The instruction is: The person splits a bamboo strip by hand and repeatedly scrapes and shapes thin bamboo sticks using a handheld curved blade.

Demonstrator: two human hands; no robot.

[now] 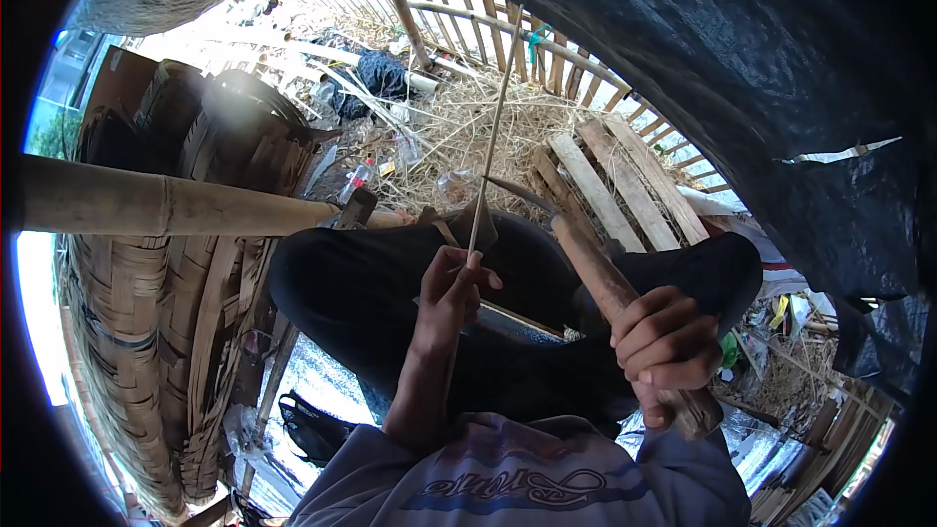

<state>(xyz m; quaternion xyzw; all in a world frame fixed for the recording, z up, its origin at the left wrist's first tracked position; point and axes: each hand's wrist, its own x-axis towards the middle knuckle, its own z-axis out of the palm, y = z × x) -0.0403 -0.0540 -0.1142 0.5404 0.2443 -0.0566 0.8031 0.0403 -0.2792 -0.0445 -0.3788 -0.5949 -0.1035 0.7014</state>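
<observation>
My left hand [451,295] is closed, its fingers pinching a long thin bamboo strip [497,122] that points up and away from me. In my right hand [669,346], the fingers wrap round the thick wooden handle of a knife [597,268]. Its narrow dark blade [522,194] angles toward the strip, with the tip at the strip's middle. Whether blade and strip touch I cannot tell. Both hands are above my crossed legs [342,283], in dark trousers. Behind the strip, near my left hand, sits a dark flat piece [480,228], partly hidden.
A thick bamboo pole [166,205] juts in from the left, over woven bamboo panels [122,332]. Wooden planks [625,185], dry shavings [468,117], a plastic bottle [359,176] and a black bag [383,74] lie ahead. Black plastic sheeting [742,59] hangs at right, beside a slatted fence [576,59].
</observation>
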